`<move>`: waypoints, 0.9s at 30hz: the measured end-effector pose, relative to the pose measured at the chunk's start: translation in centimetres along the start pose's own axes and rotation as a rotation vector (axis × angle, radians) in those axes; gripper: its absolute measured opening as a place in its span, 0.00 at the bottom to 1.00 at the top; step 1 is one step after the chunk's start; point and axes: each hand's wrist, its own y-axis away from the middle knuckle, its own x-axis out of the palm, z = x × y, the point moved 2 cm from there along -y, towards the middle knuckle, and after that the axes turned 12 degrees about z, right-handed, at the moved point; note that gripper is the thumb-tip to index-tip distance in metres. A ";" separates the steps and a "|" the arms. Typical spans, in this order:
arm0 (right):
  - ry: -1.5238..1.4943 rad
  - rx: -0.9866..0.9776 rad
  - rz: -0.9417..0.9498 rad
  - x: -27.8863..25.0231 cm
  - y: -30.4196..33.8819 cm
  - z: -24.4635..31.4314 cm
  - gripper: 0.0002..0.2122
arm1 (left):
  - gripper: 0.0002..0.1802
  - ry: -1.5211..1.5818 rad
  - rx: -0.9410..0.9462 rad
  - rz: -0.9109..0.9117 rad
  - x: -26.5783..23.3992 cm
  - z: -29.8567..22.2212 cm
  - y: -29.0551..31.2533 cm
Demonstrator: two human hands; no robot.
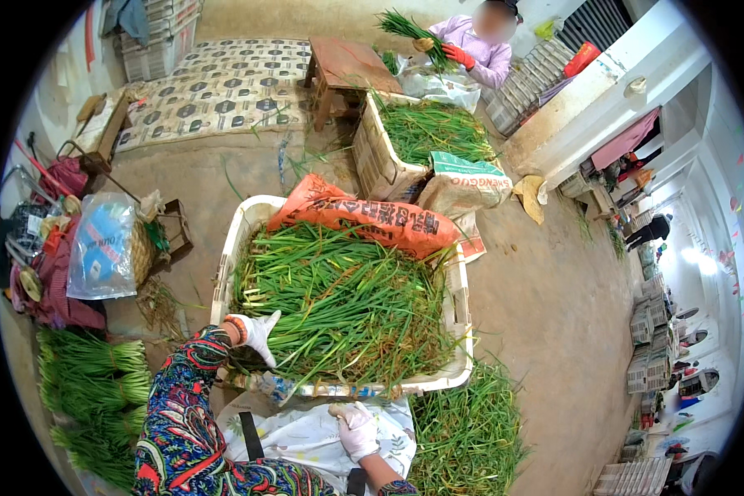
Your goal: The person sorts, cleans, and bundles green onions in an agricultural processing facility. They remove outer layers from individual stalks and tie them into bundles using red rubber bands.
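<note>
A white crate (461, 298) in front of me is heaped with loose green onions (331, 298), some stalks browned and dry. My left hand (258, 334), in a white glove, reaches over the crate's near left corner. Its thumb and fingers are spread beside the stalks, with nothing seen in them. Close to my body, above the white patterned apron (281, 430), my right hand (357, 431) is gloved too and curled closed. Whatever it may hold is hidden by the fingers. An orange woven sack (372, 219) lies along the crate's far rim.
Sorted green onion bundles (99, 397) lie at my left, and a loose pile (471, 430) is on the floor at right. Beyond stand a second filled crate (388, 157) and a wooden table (351, 66). A co-worker (479, 50) in red gloves holds a bunch.
</note>
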 end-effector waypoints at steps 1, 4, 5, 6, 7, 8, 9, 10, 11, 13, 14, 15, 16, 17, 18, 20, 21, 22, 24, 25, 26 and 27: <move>-0.001 0.002 0.003 0.1 -0.1 0.0 0.11 | 0.74 -0.074 -0.047 0.002 0.0 0.3 -0.1; 0.001 0.033 0.014 -0.3 0.3 -0.1 0.11 | 0.72 -0.149 -0.158 -0.038 -0.4 -2.3 1.2; -0.009 0.017 0.014 0.2 0.1 0.3 0.11 | 0.68 -0.062 -0.159 -0.126 0.4 -0.2 0.4; -0.011 0.024 0.005 0.2 -0.1 0.2 0.11 | 0.66 -0.034 -0.172 -0.163 0.7 0.1 -0.1; 0.009 0.018 0.001 0.1 -0.4 0.1 0.11 | 0.64 -0.007 -0.185 -0.201 0.9 0.5 -0.8; 0.020 0.018 0.008 0.2 -0.3 -0.1 0.10 | 0.61 0.002 -0.194 -0.194 0.5 0.1 -0.6; 0.031 0.017 0.015 0.3 -0.1 -0.2 0.10 | 0.60 -0.009 -0.179 -0.182 0.3 0.4 -1.3; 0.025 0.005 -0.017 0.4 0.1 -0.5 0.10 | 0.59 -0.006 -0.178 -0.161 0.4 0.2 -1.6; 0.033 0.016 -0.006 0.4 0.2 -0.8 0.10 | 0.59 -0.006 -0.171 -0.146 0.2 -0.1 -2.0; 0.043 0.010 0.013 0.7 -0.1 -0.6 0.10 | 0.58 -0.023 -0.195 -0.206 1.4 1.7 -2.9; 0.021 0.008 0.004 0.6 -0.1 -0.3 0.10 | 0.57 -0.009 -0.192 -0.212 1.5 1.2 -2.0; 0.000 0.007 -0.005 0.2 0.0 -0.1 0.10 | 0.57 0.009 -0.151 -0.231 1.7 1.3 -2.1; -0.020 0.005 -0.014 -0.1 0.0 0.2 0.10 | 0.57 -0.011 -0.137 -0.223 1.7 1.2 -2.1; -0.021 0.010 0.001 -0.2 -0.1 0.2 0.11 | 0.58 -0.033 -0.128 -0.210 1.5 0.8 -2.1; -0.023 0.015 0.016 -0.3 -0.2 0.1 0.11 | 0.58 -0.018 -0.105 -0.194 1.1 1.0 -2.1; -0.005 0.021 0.024 -0.2 -0.1 -0.2 0.11 | 0.58 -0.011 -0.084 -0.194 1.0 1.6 -2.1; 0.015 0.022 0.017 0.2 0.1 -0.6 0.11 | 0.56 -0.018 -0.124 -0.201 1.0 1.7 -2.5; 0.033 0.023 0.010 0.4 0.2 -0.9 0.11 | 0.54 0.005 -0.161 -0.191 0.6 1.8 -3.0; 0.046 0.020 0.023 0.5 0.1 -0.8 0.11 | 0.49 0.016 -0.205 -0.214 0.1 1.7 -2.0; 0.051 0.017 0.029 0.6 0.2 -0.8 0.11 | 0.47 -0.019 -0.155 -0.298 0.9 2.5 -3.0; 0.024 0.018 -0.012 0.6 0.4 -0.9 0.11 | 0.46 -0.022 -0.171 -0.292 0.7 1.9 -2.8; 0.017 0.025 -0.007 0.6 0.5 -1.1 0.11 | 0.46 -0.025 -0.187 -0.286 0.6 1.1 -2.6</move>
